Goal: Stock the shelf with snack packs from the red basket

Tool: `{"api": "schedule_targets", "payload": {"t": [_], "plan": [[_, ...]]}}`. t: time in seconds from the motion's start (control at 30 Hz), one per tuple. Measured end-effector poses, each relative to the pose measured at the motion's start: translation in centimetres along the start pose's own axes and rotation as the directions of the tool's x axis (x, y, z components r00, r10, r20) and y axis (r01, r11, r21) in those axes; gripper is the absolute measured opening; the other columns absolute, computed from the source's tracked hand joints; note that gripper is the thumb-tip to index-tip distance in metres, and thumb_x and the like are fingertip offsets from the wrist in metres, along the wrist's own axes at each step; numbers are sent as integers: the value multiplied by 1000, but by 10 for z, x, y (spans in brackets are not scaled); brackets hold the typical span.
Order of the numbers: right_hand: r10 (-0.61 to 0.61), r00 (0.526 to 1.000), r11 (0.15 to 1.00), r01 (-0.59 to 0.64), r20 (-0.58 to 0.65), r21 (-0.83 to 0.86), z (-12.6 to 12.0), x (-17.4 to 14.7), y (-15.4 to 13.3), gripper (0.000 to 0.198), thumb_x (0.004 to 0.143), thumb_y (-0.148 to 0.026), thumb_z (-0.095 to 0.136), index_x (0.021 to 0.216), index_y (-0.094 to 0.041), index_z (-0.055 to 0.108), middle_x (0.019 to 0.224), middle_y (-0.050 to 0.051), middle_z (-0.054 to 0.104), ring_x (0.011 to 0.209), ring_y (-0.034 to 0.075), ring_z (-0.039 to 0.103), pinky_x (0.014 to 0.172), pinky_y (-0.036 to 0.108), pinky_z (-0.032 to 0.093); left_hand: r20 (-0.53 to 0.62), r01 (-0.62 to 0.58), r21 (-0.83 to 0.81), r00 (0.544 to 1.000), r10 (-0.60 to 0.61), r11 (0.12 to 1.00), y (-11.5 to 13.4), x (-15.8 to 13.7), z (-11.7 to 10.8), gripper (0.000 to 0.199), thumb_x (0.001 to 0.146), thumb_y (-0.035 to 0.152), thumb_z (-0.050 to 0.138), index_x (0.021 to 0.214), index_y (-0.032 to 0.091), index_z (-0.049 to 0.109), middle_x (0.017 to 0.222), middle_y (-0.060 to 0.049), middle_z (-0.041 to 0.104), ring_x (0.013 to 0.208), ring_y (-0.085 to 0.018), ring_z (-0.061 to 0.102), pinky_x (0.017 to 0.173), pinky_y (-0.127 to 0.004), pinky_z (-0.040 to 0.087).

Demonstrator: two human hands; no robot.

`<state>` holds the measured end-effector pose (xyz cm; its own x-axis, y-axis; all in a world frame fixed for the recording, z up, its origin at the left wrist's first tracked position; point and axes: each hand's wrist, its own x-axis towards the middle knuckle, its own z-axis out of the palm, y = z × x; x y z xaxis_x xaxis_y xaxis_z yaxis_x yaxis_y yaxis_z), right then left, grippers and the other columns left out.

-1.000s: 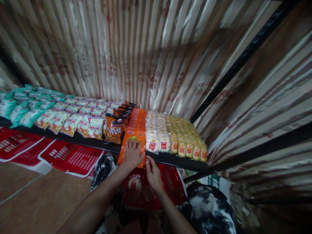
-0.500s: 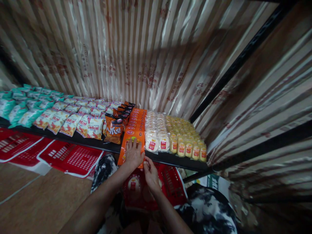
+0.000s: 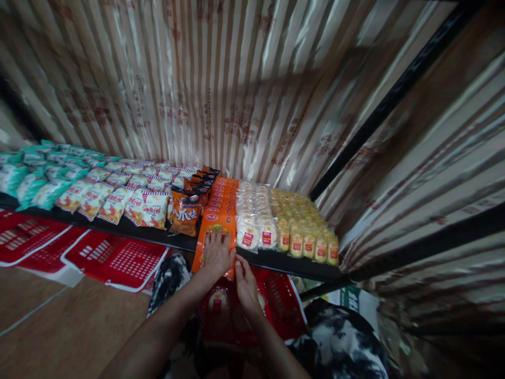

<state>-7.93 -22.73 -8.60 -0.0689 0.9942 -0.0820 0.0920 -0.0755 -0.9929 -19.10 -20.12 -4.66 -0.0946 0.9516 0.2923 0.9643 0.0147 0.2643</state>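
My left hand lies flat on the front orange packet, its fingers stretched out. That packet sits at the near end of an overlapping row of flat orange packets and juts over the shelf's front edge. At its lower right corner, my right hand has thumb and fingers closed on the edge. Right of the row are clear-wrapped round white pastries, and on its left stands a dark orange snack bag.
The black shelf also carries white snack bags, teal bags and small yellow packs. Red baskets stand below; another red basket is between my knees. A striped sheet hangs behind, and a black post slants at right.
The view has shifted slightly, so the shelf appears a little lower. Both hands keep nearly the same place on the front orange packet.
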Motion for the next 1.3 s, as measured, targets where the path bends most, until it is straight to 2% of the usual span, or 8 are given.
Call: {"api": "schedule_targets", "payload": {"t": [0.13, 0.27, 0.37, 0.6, 0.73, 0.93, 1.1, 1.3], "plan": [[16, 1000, 1000, -16, 9, 26, 1, 3, 0, 54, 80, -57, 44, 116, -18, 54, 122, 12, 56, 102, 24, 58, 72, 33, 52, -3, 0, -1, 1000, 0, 1000, 2, 3, -1, 48, 80, 36, 52, 124, 17, 50, 137, -14, 42, 130, -31, 31, 106, -46, 24], [-59, 997, 998, 57, -48, -40, 0, 7, 4, 51, 81, -55, 45, 113, -17, 57, 121, 11, 58, 112, 23, 52, 93, 37, 43, 11, 3, -3, 1000, -3, 1000, 2, 6, -2, 46, 80, 36, 52, 121, 17, 52, 138, -14, 40, 131, -30, 30, 106, -47, 24], [-83, 995, 994, 79, -52, -71, 0, 9, 5, 49, 82, -54, 44, 112, -18, 58, 120, 10, 60, 114, 22, 51, 99, 38, 38, 25, 0, -4, 1000, 0, 1000, 0, 8, -1, 45, 81, 37, 50, 122, 17, 51, 138, -14, 42, 130, -30, 31, 106, -48, 24], [6, 999, 999, -4, -32, 38, 4, 6, 0, 57, 79, -59, 45, 117, -18, 54, 124, 11, 56, 104, 23, 57, 73, 32, 53, 51, 10, -16, 999, -9, 1000, -1, 12, 1, 48, 82, 38, 49, 125, 17, 49, 139, -13, 40, 132, -30, 28, 106, -48, 24], [53, 999, 998, -53, -11, 42, 5, 6, 4, 63, 77, -62, 45, 122, -18, 48, 122, 12, 57, 81, 20, 64, 62, 30, 52, 59, 12, -20, 998, -11, 1000, 0, 15, 1, 49, 81, 38, 51, 125, 16, 49, 139, -13, 40, 132, -30, 27, 106, -48, 24], [58, 998, 998, -58, 18, 6, 3, 6, 2, 67, 79, -62, 41, 126, -13, 43, 82, 6, 67, 56, 15, 59, 57, 29, 49, 51, -2, -38, 999, 4, 999, -1, 16, 1, 48, 82, 37, 50, 125, 16, 50, 139, -14, 41, 131, -31, 29, 106, -48, 24], [45, 998, 998, -43, 33, -54, -1, -2, -8, 64, 81, -57, 41, 127, -13, 41, 53, -4, 55, 48, 15, 53, 48, 25, 43, 64, 16, -75, 998, -11, 997, -3, 20, -2, 48, 85, 37, 45, 128, 16, 47, 139, -14, 41, 131, -31, 30, 106, -48, 24], [-44, 999, 986, 41, -17, -161, -20, -9, -15, 59, 83, -56, 40, 124, -15, 46, 66, 0, 62, 47, 13, 52, 45, 24, 43, 30, 11, -60, 1000, -9, 998, -9, 35, -3, 37, 87, 26, 40, 119, 14, 54, 138, -13, 42, 132, -29, 28, 104, -46, 28]]}}
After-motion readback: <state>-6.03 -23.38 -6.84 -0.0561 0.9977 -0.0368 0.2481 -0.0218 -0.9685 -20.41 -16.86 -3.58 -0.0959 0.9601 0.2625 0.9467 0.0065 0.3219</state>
